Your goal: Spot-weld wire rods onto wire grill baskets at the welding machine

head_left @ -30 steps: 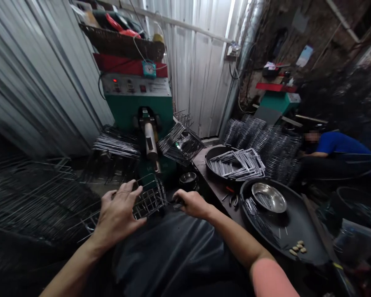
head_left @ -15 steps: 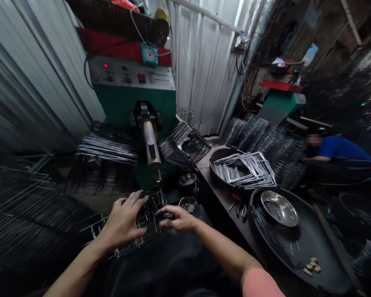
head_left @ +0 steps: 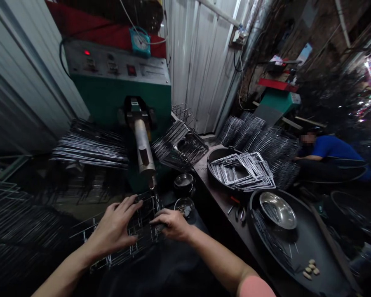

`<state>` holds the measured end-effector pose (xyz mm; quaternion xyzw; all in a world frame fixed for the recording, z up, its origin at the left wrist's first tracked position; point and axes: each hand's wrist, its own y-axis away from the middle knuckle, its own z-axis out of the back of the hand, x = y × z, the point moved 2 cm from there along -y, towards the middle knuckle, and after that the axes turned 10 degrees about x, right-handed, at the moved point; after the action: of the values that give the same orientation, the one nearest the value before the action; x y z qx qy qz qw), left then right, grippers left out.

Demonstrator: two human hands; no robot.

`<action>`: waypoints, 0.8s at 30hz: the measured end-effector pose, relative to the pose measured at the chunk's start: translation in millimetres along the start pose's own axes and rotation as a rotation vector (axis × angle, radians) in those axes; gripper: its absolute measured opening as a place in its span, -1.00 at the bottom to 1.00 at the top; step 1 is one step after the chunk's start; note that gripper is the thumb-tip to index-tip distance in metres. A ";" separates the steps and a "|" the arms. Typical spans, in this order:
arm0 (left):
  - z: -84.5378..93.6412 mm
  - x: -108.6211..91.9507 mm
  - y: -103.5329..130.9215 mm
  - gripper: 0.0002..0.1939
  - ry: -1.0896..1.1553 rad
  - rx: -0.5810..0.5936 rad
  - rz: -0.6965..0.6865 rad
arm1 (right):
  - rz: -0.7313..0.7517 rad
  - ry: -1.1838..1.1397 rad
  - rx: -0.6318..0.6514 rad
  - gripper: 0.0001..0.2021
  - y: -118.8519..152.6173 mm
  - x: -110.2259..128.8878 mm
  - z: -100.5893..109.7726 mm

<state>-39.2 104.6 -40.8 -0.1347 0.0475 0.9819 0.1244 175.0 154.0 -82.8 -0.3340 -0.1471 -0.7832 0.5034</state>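
Note:
A metal wire rack (head_left: 109, 260) lies low in front of me, partly covered by my arms. My left hand (head_left: 119, 226) is over its left part, fingers spread and thumb apart; whether it bears on the wires I cannot make out. At the rack's right side, my right hand (head_left: 172, 224) is closed, its bent fingers on the wires near the upright rods. Just above the rack hangs the tip of the metal arm (head_left: 145, 152) of a green machine (head_left: 120, 97). Dark material covers my lap below the rack.
Wire frames are stacked left (head_left: 89, 146) and right (head_left: 181, 144) of the machine arm. Small metal bowls (head_left: 184, 206) stand beyond my right hand. On the right bench are a pan of wire frames (head_left: 244, 171), pliers (head_left: 241, 213) and a black tray (head_left: 315, 235). A person in blue (head_left: 336, 148) crouches farther right.
My view has shifted slightly, and the machine appears nearer and further left. Both hands stay at the rack. The right hand's fingers have come closer together and turned downward on the wires.

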 end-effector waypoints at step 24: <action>9.1 3.6 -26.0 -0.22 0.069 -0.101 0.060 | -0.002 0.086 -0.008 -0.72 -24.0 -1.2 38.3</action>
<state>-38.2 131.6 -34.6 -0.1733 0.0063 0.9811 0.0862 168.3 187.3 -53.1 -0.3017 -0.1227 -0.7980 0.5071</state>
